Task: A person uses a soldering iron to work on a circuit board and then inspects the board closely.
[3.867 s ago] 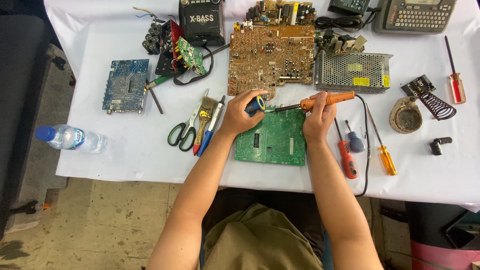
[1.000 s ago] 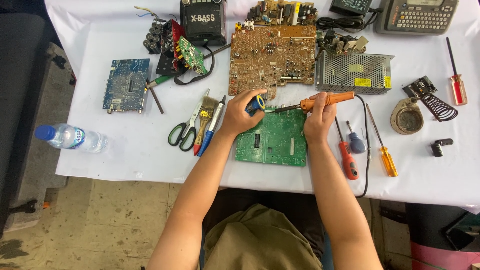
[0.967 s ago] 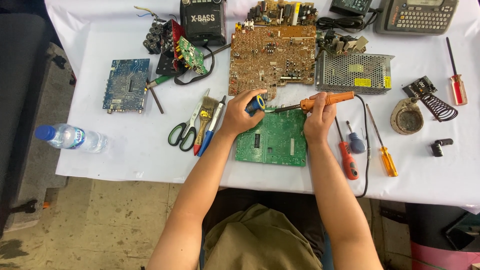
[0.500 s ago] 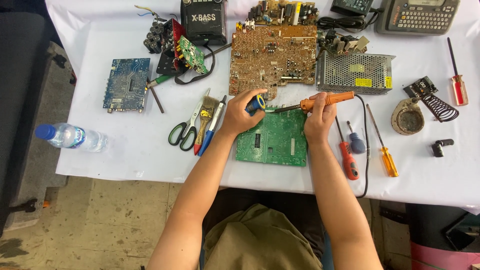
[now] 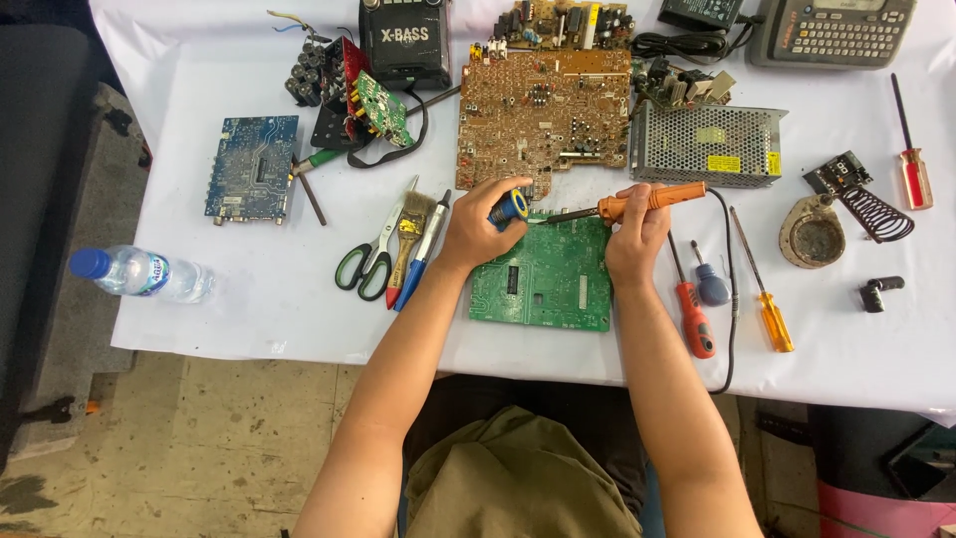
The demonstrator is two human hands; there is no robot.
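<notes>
1. Left hand (image 5: 481,227): forearm angled up from the bench edge, fingers clamped on a blue-and-yellow tool (image 5: 509,207).
2. Right hand (image 5: 637,231): fingers clamped on the orange soldering iron (image 5: 649,199), tip pointing left.
3. Green circuit board (image 5: 543,279): flat on the bench, between both wrists.

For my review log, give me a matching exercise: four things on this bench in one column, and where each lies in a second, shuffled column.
Things:
1. soldering iron
2. water bottle
3. scissors
4. green circuit board

Places:
A. far left of the table, lying on its side
B. flat on the table between the two hands
C. held in the right hand
D. left of the left hand, beside a brush

Pairs: 1-C, 2-A, 3-D, 4-B
</notes>
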